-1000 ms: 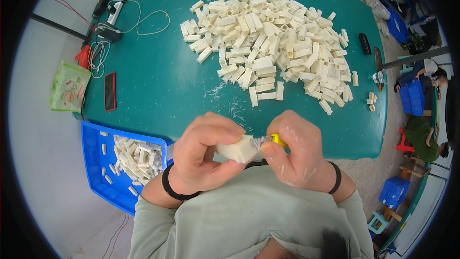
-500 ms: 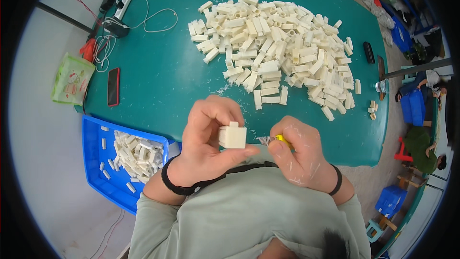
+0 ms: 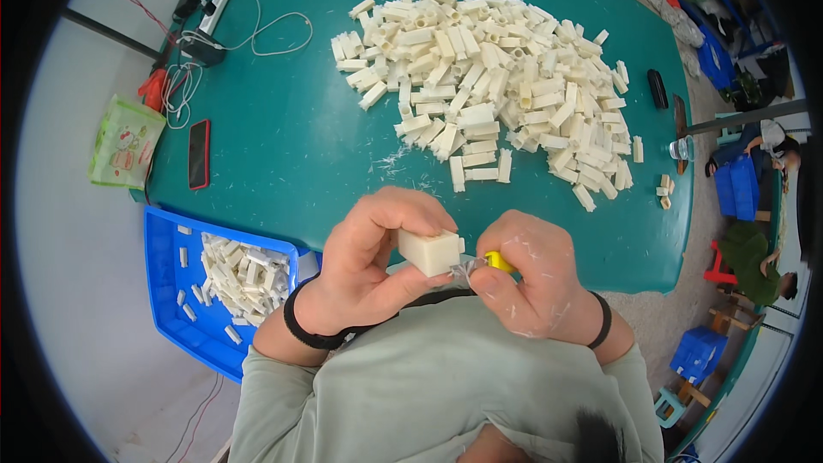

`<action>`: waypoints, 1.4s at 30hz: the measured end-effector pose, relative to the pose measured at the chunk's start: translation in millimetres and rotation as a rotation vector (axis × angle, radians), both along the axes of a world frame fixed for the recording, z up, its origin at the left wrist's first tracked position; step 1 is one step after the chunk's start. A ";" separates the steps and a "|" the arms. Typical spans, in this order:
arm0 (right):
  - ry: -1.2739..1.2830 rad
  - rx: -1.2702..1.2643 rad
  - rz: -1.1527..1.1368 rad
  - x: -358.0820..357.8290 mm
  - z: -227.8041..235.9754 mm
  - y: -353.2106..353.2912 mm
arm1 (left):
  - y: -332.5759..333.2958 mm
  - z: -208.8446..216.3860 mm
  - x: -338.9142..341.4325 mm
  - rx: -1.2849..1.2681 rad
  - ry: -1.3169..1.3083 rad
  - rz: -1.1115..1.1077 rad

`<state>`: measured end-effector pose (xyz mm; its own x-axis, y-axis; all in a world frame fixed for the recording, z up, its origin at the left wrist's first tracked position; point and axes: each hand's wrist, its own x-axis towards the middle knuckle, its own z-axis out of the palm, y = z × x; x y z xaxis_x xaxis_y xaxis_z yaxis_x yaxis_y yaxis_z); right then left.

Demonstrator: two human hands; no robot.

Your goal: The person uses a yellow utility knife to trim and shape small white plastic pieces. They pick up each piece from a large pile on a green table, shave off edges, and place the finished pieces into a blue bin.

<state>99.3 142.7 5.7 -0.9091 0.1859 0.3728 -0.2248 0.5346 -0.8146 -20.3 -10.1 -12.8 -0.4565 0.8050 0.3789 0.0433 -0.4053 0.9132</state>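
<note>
Cream block (image 3: 430, 252), right end beyond fingers (image 3: 417, 211)

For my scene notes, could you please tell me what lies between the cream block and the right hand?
The head view shows greyish scraps beside the yellow object in the right hand.

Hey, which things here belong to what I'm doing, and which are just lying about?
Seemingly part of the work:
cream block, in your left hand
yellow-handled tool, in your right hand
pile of cream pieces on the green table
blue tray holding pale pieces

Apparently just lying about:
phone
green bag
power strip
dark oblong object
</note>
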 end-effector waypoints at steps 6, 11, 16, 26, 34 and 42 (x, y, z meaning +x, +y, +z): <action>0.032 0.110 -0.006 -1.3 -0.7 2.9 | -3.2 0.3 0.3 -0.025 0.000 -0.018; 0.042 0.196 -0.038 -0.9 -2.1 5.7 | -7.6 2.9 -0.7 -0.072 -0.052 -0.066; 0.028 0.221 -0.067 -2.0 -1.6 8.9 | -11.0 3.5 -0.4 -0.098 -0.155 -0.128; -0.181 -0.094 -0.066 3.1 7.8 5.0 | -12.1 15.6 -2.1 -0.130 -0.197 -0.092; -0.219 -0.105 -0.050 2.7 9.7 -3.1 | -8.6 3.7 4.9 -0.147 0.220 0.269; -0.185 0.001 -0.080 -0.5 7.7 -4.6 | -2.6 8.6 4.2 -0.144 0.592 0.458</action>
